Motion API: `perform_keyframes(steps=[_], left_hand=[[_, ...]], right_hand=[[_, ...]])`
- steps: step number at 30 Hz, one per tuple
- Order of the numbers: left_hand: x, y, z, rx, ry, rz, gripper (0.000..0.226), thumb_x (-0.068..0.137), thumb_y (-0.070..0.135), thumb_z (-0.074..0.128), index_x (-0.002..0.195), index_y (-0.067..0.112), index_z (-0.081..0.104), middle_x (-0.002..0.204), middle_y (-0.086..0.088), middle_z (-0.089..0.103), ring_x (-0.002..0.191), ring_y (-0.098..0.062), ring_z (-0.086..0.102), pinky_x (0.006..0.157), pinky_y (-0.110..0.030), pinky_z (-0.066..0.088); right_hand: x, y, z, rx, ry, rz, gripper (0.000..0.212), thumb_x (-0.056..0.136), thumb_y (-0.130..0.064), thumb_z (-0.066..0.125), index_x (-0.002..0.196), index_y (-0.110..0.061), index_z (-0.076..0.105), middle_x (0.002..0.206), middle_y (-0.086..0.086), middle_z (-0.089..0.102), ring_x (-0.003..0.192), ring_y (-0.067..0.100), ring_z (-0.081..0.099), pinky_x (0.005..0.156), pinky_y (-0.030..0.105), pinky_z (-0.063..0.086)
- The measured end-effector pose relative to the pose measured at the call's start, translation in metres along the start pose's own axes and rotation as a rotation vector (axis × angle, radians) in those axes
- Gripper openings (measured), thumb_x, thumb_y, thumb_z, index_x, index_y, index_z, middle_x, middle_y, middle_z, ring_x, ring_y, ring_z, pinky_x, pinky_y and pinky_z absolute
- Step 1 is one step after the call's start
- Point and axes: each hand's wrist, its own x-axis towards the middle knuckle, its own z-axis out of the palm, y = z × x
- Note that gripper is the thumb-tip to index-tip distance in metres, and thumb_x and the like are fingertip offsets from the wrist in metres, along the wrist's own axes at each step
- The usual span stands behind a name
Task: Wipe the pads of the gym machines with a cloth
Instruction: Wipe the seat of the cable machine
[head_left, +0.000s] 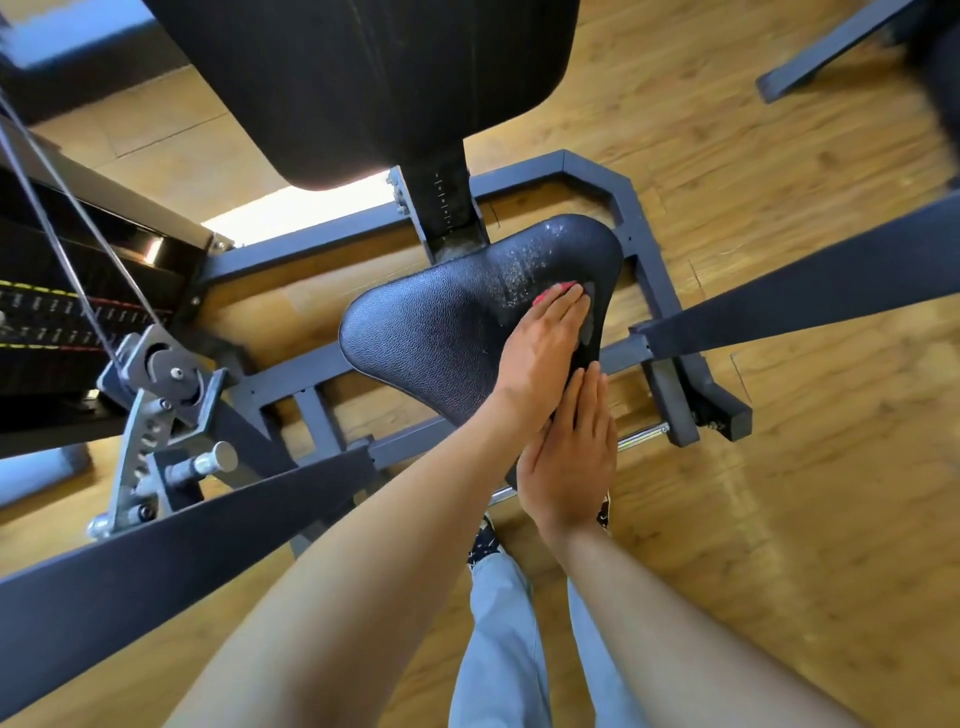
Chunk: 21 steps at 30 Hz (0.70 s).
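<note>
Far to the left of both hands stands the weight stack (62, 322), dark, with its labels too blurred to read, and two cables (78, 218) run down to a pulley (166, 371). A chrome adjustment knob (210, 462) sticks out below it, and a dark lever arm (171, 551) slants across the near left corner, cut off by the picture's edge.

The left hand (540, 353) lies flat, fingers straight and together, pressing a pink cloth (553, 292) onto the seat pad (441, 332). Only a sliver of the cloth shows past the fingertips; the rest is hidden under the palm. To the left of this hand the pad's textured surface is bare out to its rounded left edge. Beyond the fingertips a patch of pale droplets speckles the pad up to its far right corner, which lies near the grey frame (634, 208).

Above the seat hangs the back pad (363, 78), its top cut off.

The right hand (571, 457) rests just beside the left wrist, fingers straight, flat against the pad's near right edge, grasping nothing. To its right a second lever arm (810, 301) crosses near the pad's edge, with open wooden floor (831, 519) beyond. Below the hands, light trousers (498, 649) and patterned shoes, mostly hidden by the forearms.
</note>
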Motion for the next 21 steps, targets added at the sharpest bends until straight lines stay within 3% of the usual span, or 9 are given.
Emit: perform_keyframes(steps=[5, 9, 11, 13, 16, 18, 21], left_hand=[[-0.062, -0.019, -0.015, -0.011, -0.091, 0.117, 0.048, 0.093, 0.022, 0.047, 0.133, 0.001, 0.065, 0.14, -0.013, 0.064, 0.133, -0.03, 0.056, 0.119, -0.024, 0.026], [-0.105, -0.031, -0.021, -0.056, -0.145, 0.134, 0.047, 0.102, 0.025, 0.044, 0.137, 0.001, 0.063, 0.146, -0.013, 0.058, 0.141, -0.028, 0.05, 0.123, -0.032, 0.03], [-0.102, -0.024, -0.022, -0.059, -0.177, 0.123, 0.049, 0.102, 0.025, 0.041, 0.141, 0.001, 0.059, 0.151, -0.012, 0.054, 0.145, -0.026, 0.045, 0.122, -0.037, 0.033], [-0.079, -0.016, -0.02, -0.026, -0.188, 0.152, 0.053, 0.101, 0.025, 0.037, 0.145, 0.002, 0.055, 0.155, -0.013, 0.049, 0.149, -0.026, 0.039, 0.125, -0.035, 0.026], [-0.04, 0.0, -0.012, -0.022, -0.23, 0.161, 0.058, 0.099, 0.027, 0.031, 0.145, 0.001, 0.054, 0.154, -0.014, 0.05, 0.149, -0.028, 0.038, 0.126, -0.031, 0.019], [-0.028, 0.007, -0.006, -0.022, -0.238, 0.174, 0.05, 0.101, 0.02, 0.038, 0.142, -0.001, 0.057, 0.151, -0.017, 0.053, 0.146, -0.031, 0.042, 0.124, -0.033, 0.022], [-0.043, -0.004, -0.009, -0.039, -0.247, 0.271, 0.045, 0.096, 0.007, 0.06, 0.141, -0.001, 0.058, 0.149, -0.017, 0.055, 0.143, -0.032, 0.046, 0.121, -0.037, 0.029]], right_hand=[[0.001, 0.0, -0.002, 0.065, 0.014, 0.028, 0.061, 0.105, -0.029, 0.032, 0.158, 0.002, 0.029, 0.167, 0.017, 0.026, 0.157, 0.03, 0.02, 0.123, 0.048, 0.027], [0.001, 0.0, -0.006, 0.038, -0.045, 0.011, 0.063, 0.106, -0.03, 0.025, 0.162, -0.001, 0.019, 0.171, 0.015, 0.013, 0.159, 0.027, 0.008, 0.128, 0.046, 0.016], [-0.001, 0.001, -0.01, 0.048, -0.074, 0.028, 0.065, 0.106, -0.032, 0.027, 0.162, -0.001, 0.017, 0.171, 0.016, 0.011, 0.159, 0.028, 0.008, 0.128, 0.046, 0.017], [-0.004, 0.002, -0.014, 0.045, -0.09, 0.071, 0.069, 0.106, -0.039, 0.032, 0.162, -0.003, 0.016, 0.171, 0.015, 0.012, 0.159, 0.028, 0.009, 0.127, 0.048, 0.017], [-0.013, 0.003, -0.017, 0.023, -0.111, 0.091, 0.076, 0.106, -0.052, 0.025, 0.163, -0.005, 0.012, 0.171, 0.015, 0.014, 0.159, 0.027, 0.008, 0.128, 0.047, 0.015], [-0.013, 0.001, -0.016, 0.122, -0.099, 0.112, 0.082, 0.104, -0.058, 0.023, 0.162, -0.001, 0.011, 0.17, 0.018, 0.011, 0.159, 0.029, 0.005, 0.128, 0.047, 0.015], [-0.014, 0.0, -0.017, 0.227, -0.133, 0.233, 0.105, 0.095, -0.07, 0.035, 0.161, 0.005, 0.004, 0.169, 0.024, 0.003, 0.158, 0.034, 0.0, 0.128, 0.044, 0.009]])
